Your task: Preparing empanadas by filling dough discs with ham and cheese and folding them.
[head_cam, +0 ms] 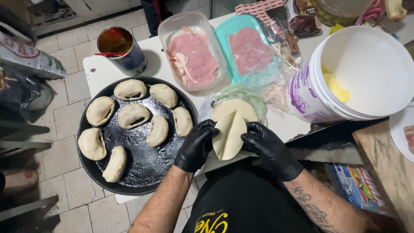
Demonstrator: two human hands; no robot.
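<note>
Both hands wear black gloves and pinch one folded round of pale dough (230,134) over the table's near edge. My left hand (196,146) grips its left side, my right hand (269,149) its right side. Right behind it lies a stack of flat dough rounds (236,108) on clear plastic. To the left, a round black oiled tray (142,166) carries several folded, sealed dough pockets (133,115).
A clear tub (189,21) and a teal lid (224,32) with pink sliced ham sit at the back. A big white bucket (366,73) with yellow cheese bits stands at the right, a tin can (123,49) of oil at the back left. A wooden board (388,168) lies lower right.
</note>
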